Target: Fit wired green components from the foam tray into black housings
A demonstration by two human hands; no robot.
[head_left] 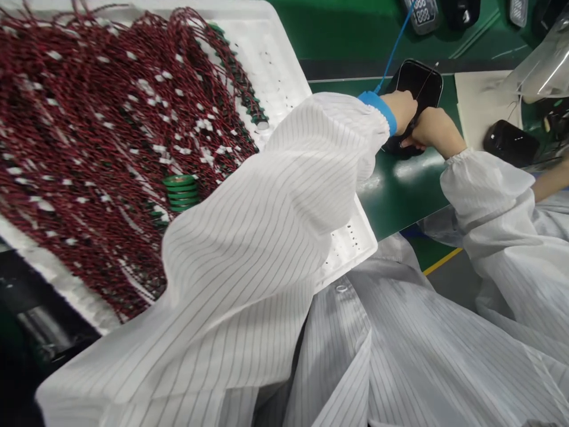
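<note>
Both of my hands are together at the upper right, over a glossy black plastic housing point(429, 83) on the green work surface. My left hand point(400, 110), with a blue wrist strap point(380, 110) on it, is closed at the near left side of the housing; its fingertips are hidden, and what they pinch does not show. My right hand point(435, 130) is closed on the housing's near right edge, with the thumb against its lower part. A thin wire sticks up by the housing's far edge.
A white foam tray point(284, 65) on the left bears heaps of red-and-black twisted wires point(111, 118) with white connectors and a green coil point(181, 193). Another black housing point(511, 142) lies by a pale sheet point(478, 101). Display units point(422, 15) stand behind. Another person's forearm point(551, 181) shows at right.
</note>
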